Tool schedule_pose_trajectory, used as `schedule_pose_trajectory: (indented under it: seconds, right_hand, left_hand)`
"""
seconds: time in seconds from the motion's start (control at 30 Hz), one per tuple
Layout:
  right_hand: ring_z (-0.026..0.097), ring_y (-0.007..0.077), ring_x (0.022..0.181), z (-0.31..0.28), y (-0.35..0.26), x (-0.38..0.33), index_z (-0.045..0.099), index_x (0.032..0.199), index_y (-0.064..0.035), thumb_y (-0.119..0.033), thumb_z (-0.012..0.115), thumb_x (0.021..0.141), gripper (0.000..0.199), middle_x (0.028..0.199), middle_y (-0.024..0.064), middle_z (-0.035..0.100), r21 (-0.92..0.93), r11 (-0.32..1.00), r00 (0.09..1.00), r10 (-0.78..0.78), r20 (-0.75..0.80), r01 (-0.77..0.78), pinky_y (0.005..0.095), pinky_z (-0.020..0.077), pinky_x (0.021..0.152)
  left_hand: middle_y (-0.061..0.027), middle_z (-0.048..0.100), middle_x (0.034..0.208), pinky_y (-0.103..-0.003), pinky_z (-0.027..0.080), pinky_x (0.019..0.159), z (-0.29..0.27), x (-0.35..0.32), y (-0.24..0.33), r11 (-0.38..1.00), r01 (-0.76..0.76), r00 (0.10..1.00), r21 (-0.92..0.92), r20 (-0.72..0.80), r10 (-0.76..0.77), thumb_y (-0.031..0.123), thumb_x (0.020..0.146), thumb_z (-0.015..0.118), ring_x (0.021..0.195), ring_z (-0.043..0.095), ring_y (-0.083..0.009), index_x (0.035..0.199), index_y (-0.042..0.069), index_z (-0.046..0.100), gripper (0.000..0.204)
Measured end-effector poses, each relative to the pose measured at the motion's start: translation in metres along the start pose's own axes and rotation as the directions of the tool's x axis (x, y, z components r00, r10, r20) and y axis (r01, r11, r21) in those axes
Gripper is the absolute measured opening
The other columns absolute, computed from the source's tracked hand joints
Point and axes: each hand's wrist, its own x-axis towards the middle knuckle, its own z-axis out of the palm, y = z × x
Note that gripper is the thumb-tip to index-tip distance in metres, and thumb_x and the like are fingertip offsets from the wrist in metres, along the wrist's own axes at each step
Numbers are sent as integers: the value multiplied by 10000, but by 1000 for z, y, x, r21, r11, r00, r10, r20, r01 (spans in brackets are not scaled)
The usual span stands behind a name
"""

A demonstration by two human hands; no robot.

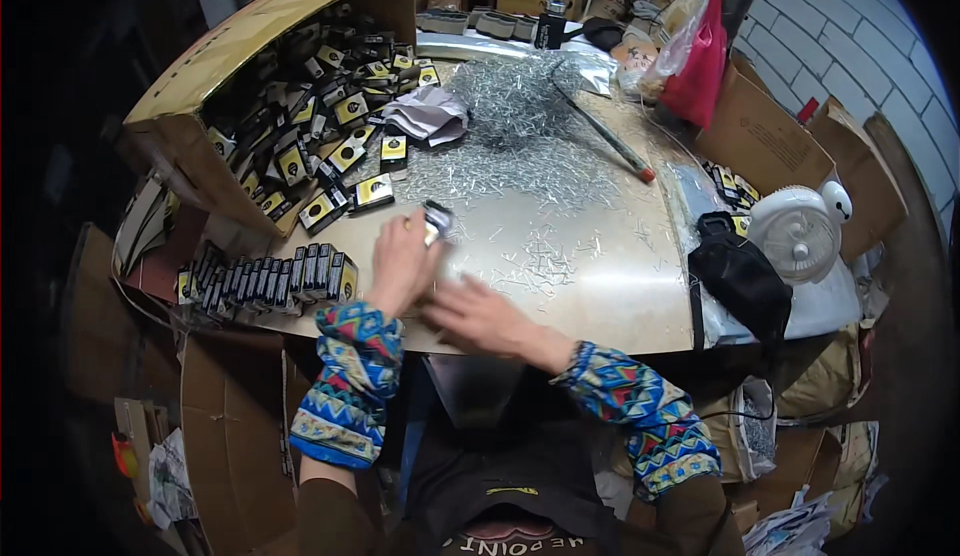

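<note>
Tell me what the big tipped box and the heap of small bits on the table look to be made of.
Tipped box: corrugated cardboard, matte brown, with folded flaps. Heap of small bits: probably metal, thin silvery pieces that glint; their exact kind is too small to tell. Table: smooth, pale, slightly glossy top.

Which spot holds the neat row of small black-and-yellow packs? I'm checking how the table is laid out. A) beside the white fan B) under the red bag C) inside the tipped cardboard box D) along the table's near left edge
D: the row of packs stands upright along the table edge, just left of the left hand.
</note>
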Motion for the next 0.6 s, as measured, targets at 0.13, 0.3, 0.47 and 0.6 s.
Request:
schedule_pose_trajectory:
  seconds: [0.13, 0.3, 0.47, 0.6]
  right_hand:
    - [397, 292, 1356, 11, -11, 47, 523, 1305, -41, -342, 524, 962, 456, 1378, 145, 513, -3, 1000, 998, 3, 61, -3, 536, 297, 1115]
    - [395, 327, 1364, -22, 50, 4, 503, 1285, 26, -292, 488, 987, 437, 1386, 183, 499, -162, 928, 935, 349, 60, -336, 538, 236, 1149]
    - [379, 354, 1372, -52, 61, -51, 507, 1315, -40, -288, 464, 1007, 398, 1420, 200, 463, 56, 866, 865, 490, 110, -498, 530, 229, 1152]
    - [337, 382, 1395, -58, 76, -76, 472, 1396, -71, -300, 485, 1004, 454, 1455, 217, 427, -6, 779, 779, 626, 8, -626, 527, 201, 1165]
  left_hand:
    - [-211, 596, 1139, -446, 481, 871, -47, -10, -16, 895, 245, 969, -374, 90, -228, 233, 943, 566, 1075, 582, -334, 1303, 0, 472, 440]
    - [-145, 651, 983, -367, 603, 601, -50, -84, -5, -193, 414, 864, -890, 451, -225, 210, 1000, 483, 715, 697, -256, 1240, 27, 434, 306]
    - [-108, 668, 1003, -345, 604, 681, -35, -163, -5, -388, 404, 822, -829, 514, -243, 159, 968, 533, 855, 692, -192, 1231, 2, 505, 308]
    - [-62, 662, 1097, -318, 562, 813, -13, -193, 2, -460, 431, 790, -776, 571, -224, 174, 973, 559, 953, 665, -154, 1264, 23, 532, 329]
